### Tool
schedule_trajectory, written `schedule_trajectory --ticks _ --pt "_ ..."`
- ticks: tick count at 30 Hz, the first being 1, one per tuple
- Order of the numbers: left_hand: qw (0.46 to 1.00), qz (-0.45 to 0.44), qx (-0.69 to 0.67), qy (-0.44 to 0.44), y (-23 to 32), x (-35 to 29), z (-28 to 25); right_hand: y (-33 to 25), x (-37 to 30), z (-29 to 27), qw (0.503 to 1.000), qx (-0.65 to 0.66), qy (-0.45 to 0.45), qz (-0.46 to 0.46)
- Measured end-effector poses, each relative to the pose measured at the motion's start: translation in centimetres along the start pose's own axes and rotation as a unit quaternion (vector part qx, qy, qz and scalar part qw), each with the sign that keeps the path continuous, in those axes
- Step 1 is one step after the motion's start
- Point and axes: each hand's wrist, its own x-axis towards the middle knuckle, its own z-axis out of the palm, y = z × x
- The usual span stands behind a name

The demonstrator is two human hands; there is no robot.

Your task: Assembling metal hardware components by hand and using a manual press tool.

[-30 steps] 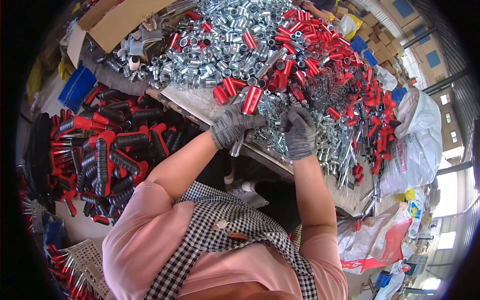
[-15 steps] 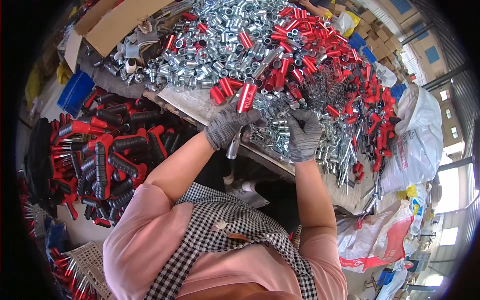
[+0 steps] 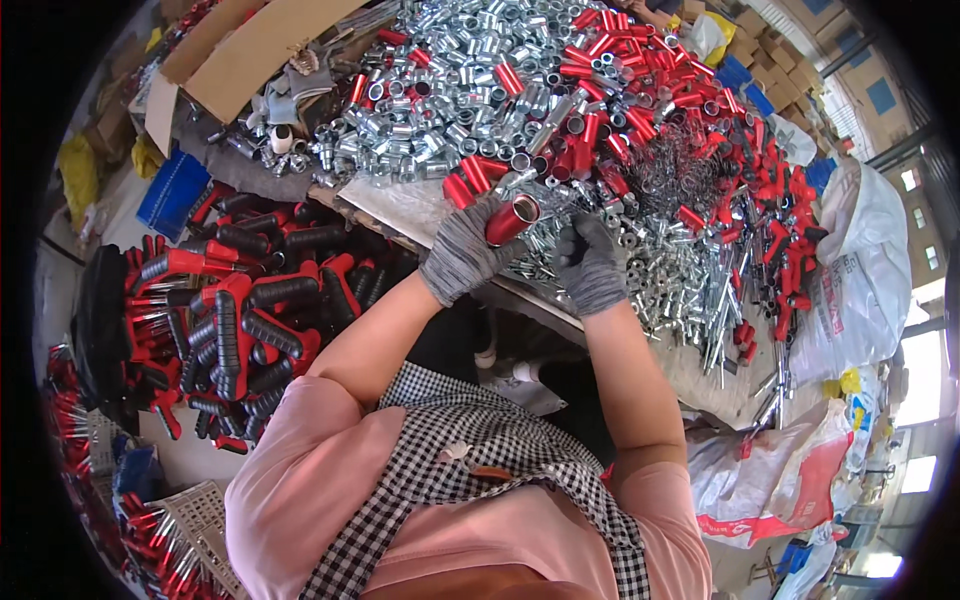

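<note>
The left hand point(image 3: 465, 252), in a grey knitted glove, is closed around a glossy red metal tube point(image 3: 508, 222). The tube tilts in the grip, with its round open end turned up and toward the right hand's side. Just to the right, apart from the tube, is the right hand point(image 3: 592, 262), gloved in the same grey knit. Its fingers are curled inward; whether they pinch something small, I cannot tell.

Around and to the right of the right hand spreads a heap of small silvery metal fittings point(image 3: 655, 285). Just beyond the left hand, a few loose red metal cylinders point(image 3: 478, 172) lie close together, and below them, to the hand's left, a bare pale strip of the surface point(image 3: 390, 207) shows. To the left of the left hand, and lower, is a pile of red handles with black ribbed grips point(image 3: 232, 335).

Farther beyond the right hand sits a dark tangle of thin wire springs point(image 3: 665, 175). Well beyond both hands rises a broad mound of short silvery metal collars point(image 3: 450, 100). Far off to the right hand's right stands a white plastic sack point(image 3: 855, 270); beyond the left hand, far to its left, is an open brown cardboard box point(image 3: 265, 55).
</note>
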Motion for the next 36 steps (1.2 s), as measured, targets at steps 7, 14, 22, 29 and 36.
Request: schedule_trajectory --ticks 7,14,22,29,36 --pt "0.998 -0.045 -0.028 -0.024 -0.2 0.1 -0.3 -0.2 -1.3 1.5 0.99 0.02 0.046 0.132" --pt "0.994 -0.014 -0.102 0.029 -0.6 -0.4 -0.2 -0.6 -1.7 1.0 0.964 0.122 -0.065 0.228" --pt "0.967 -0.1 -0.234 -0.019 0.1 0.4 -1.1 -1.3 -2.6 0.4 0.995 -0.084 -0.062 -0.001" --pt "0.895 -0.168 -0.414 -0.009 0.5 1.5 -1.2 -1.3 -2.3 -0.6 0.936 -0.28 -0.122 -0.176" --pt "0.887 -0.228 -0.401 -0.019 0.4 2.1 -1.3 -0.6 -1.2 -0.4 0.642 -0.596 -0.006 -0.482"
